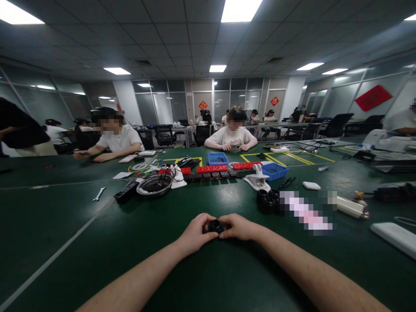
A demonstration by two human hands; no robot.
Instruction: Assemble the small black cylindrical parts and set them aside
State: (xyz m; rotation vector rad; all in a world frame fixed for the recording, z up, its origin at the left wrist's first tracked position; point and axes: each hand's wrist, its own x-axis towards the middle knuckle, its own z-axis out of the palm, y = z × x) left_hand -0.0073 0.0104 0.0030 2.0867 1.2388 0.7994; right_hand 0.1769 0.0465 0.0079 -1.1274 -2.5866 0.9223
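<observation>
Both of my hands meet over the green table, holding a small black round part (pixel 215 226) with a ring-shaped opening facing up. My left hand (pixel 199 233) grips it from the left, thumb at the near side and fingers curled behind. From the right, my right hand (pixel 238 226) closes on the same part in a like way. The fingers hide its sides, and its exact kind cannot be made out. Several similar black round parts (pixel 268 200) stand grouped together beyond my right hand.
A metal bowl (pixel 154 186), a white clip stand (pixel 258 178), blue bins (pixel 217 158) and red strips (pixel 212 168) lie ahead. At left is a wrench (pixel 99 194). To the right are a cream cylinder (pixel 351 207) and a white box (pixel 394 238). Two people sit across the table.
</observation>
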